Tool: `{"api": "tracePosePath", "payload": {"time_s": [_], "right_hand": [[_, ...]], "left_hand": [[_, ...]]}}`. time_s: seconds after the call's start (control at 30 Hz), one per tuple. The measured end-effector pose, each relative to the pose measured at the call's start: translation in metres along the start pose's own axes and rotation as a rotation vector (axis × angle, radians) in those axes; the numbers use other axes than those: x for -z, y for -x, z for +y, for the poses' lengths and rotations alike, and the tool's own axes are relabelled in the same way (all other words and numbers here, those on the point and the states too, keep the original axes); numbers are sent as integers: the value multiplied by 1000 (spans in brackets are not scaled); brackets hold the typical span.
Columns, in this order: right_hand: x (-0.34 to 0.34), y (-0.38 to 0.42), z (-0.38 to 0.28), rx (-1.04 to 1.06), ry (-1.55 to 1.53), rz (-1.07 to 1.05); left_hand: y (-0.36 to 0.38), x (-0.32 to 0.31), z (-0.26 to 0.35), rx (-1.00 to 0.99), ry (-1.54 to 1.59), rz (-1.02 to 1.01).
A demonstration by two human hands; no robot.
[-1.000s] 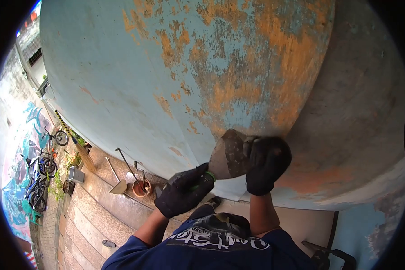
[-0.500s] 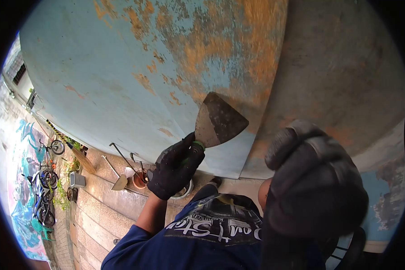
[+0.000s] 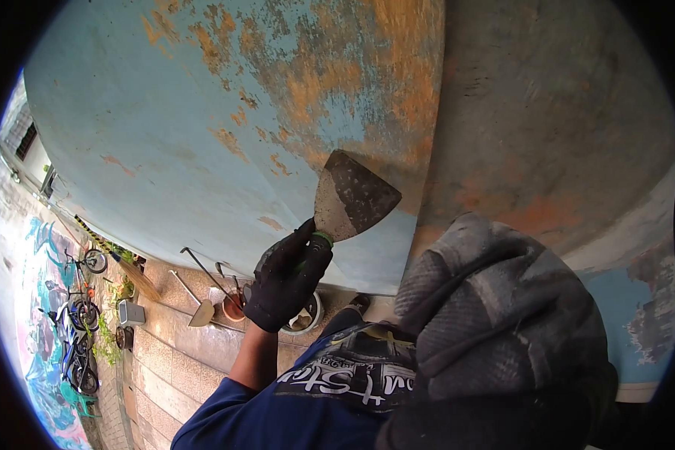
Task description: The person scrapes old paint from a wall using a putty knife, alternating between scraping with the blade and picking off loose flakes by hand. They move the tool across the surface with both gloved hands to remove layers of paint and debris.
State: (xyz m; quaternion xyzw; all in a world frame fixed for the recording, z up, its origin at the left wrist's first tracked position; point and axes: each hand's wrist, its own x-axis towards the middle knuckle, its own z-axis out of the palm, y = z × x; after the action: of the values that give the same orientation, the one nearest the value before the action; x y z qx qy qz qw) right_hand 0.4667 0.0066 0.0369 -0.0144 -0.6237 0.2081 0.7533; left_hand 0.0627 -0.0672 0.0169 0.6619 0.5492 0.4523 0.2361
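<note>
My left hand [image 3: 289, 277], in a black glove, is wrapped around the green-and-black handle of a wide putty knife [image 3: 355, 196]. The blade points up and to the right in front of the wall, its metal dark and smeared; contact with the wall cannot be told. Behind it, the light blue wall [image 3: 150, 142] has large patches of peeled paint showing orange and grey. Close to the camera at the lower right, my right hand [image 3: 502, 315] wears a dusty dark glove. Its fingers are curled in, and whatever they may hold is hidden.
A grey-brown wall section [image 3: 540, 112] meets the blue one at a vertical edge. Below stand a white-rimmed bucket [image 3: 319, 315], a terracotta pot [image 3: 233, 309], a long-handled hoe-like tool [image 3: 202, 313] and a broom [image 3: 139, 279]. Parked motorcycles [image 3: 75, 337] are at far left.
My right hand has come nearer the camera, lower and slightly left, looking larger. The view has shifted a little; my left hand still grips the putty knife.
</note>
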Motion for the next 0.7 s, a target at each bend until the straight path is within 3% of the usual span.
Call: {"api": "tracePosePath", "payload": {"time_s": [0.07,0.17,0.2,0.23,0.27,0.33,0.4,0.47,0.53,0.67,0.7], "right_hand": [[-49,-26,38,-3,-6,28],[-127,-45,77,10,-43,60],[-134,-8,37,14,-63,69],[-183,-7,45,19,-84,75],[-184,-9,48,26,-104,78],[-181,15,83,-259,-98,287],[-189,26,103,-264,-135,259],[-198,32,109,-276,-173,246],[-205,36,110,-372,-322,269],[-209,42,132,-271,-438,182],[-211,43,131,-281,-500,225]], "left_hand": [[1,1,6,200,99,-32],[2,1,-5,256,263,-56],[3,2,-5,255,262,-46],[3,2,-5,263,287,-50],[3,2,-5,267,313,-52],[1,6,-4,314,324,-55],[2,6,-4,369,327,-67],[6,3,-3,209,205,-63],[7,5,1,228,194,-58],[5,6,1,227,144,-29],[6,6,-4,139,75,-57]]}}
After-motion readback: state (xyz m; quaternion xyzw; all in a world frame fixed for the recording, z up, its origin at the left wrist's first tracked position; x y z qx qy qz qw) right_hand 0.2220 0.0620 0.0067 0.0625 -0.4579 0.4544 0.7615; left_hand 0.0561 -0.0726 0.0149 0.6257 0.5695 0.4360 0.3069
